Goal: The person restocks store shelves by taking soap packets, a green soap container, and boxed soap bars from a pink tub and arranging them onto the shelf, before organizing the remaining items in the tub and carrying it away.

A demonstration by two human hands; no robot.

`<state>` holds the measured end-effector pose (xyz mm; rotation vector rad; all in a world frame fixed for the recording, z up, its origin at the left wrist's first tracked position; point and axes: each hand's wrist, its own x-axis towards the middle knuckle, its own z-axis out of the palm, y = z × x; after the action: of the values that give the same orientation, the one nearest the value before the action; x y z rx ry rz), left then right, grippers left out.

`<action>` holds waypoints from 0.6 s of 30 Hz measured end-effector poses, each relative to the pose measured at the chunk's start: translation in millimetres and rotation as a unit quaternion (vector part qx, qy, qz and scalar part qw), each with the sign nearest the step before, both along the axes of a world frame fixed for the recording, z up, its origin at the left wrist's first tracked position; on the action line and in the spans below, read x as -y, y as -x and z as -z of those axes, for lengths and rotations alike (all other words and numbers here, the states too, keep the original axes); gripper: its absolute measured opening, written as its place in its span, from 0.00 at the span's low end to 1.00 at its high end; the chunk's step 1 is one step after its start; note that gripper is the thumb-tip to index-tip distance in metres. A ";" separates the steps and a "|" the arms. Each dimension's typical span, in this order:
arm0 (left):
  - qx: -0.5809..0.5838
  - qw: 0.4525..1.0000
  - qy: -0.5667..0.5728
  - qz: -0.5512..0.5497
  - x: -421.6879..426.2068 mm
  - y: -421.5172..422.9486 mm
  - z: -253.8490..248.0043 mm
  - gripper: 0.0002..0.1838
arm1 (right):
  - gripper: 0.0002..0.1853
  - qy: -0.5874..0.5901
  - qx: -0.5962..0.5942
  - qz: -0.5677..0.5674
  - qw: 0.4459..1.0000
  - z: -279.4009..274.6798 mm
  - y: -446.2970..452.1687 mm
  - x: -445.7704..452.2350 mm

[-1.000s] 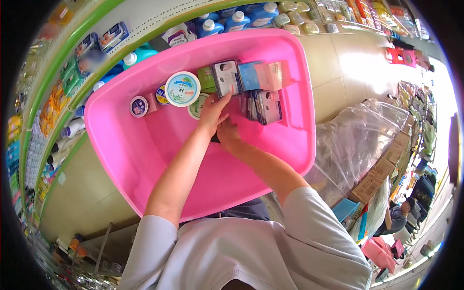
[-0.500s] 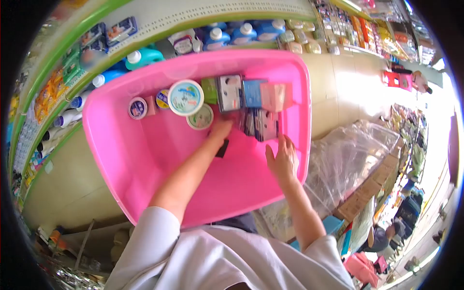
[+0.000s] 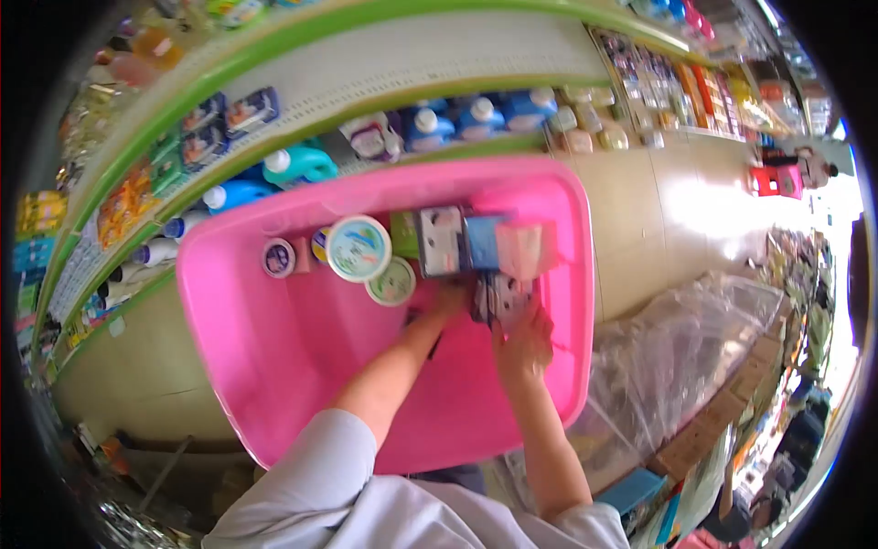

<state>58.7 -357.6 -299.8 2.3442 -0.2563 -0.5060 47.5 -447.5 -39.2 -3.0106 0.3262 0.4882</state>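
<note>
A large pink plastic tub (image 3: 302, 393) lies in front of me with goods grouped along its far side. Inside it, my left hand (image 3: 448, 297) reaches low beside a stack of small dark boxes (image 3: 505, 297); its fingers are blurred and partly hidden. At the near right of that stack, my right hand (image 3: 525, 346) touches the boxes with its fingers apart. Left of my left hand are a large round white tub (image 3: 358, 248) and a greenish round container (image 3: 391, 282). Beyond the stack stand a dark-and-white box (image 3: 441, 240), a blue box (image 3: 481, 242) and a pink box (image 3: 525, 249).
A small round jar (image 3: 278, 258) sits at the tub's far left. Shelving (image 3: 439, 82) with blue detergent bottles (image 3: 481, 119) runs behind the tub. Plastic-wrapped goods (image 3: 677, 339) and cardboard (image 3: 732, 403) lie on the right. People are in the background at right.
The view has tilted, so the tub appears lower. My right hand has moved in from the tub's right side and now touches the dark boxes. My left hand has shifted right, nearer the stack.
</note>
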 end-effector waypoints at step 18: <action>-0.335 0.929 0.039 -0.149 25.5 -19.6 -25.6 0.29 | 0.32 -0.174 -0.089 0.197 0.961 21.2 3.2 8.5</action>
<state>78.3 -383.1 -274.2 1.9445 0.3873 -1.0719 44.3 -456.0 -60.4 -2.4800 0.7456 0.6928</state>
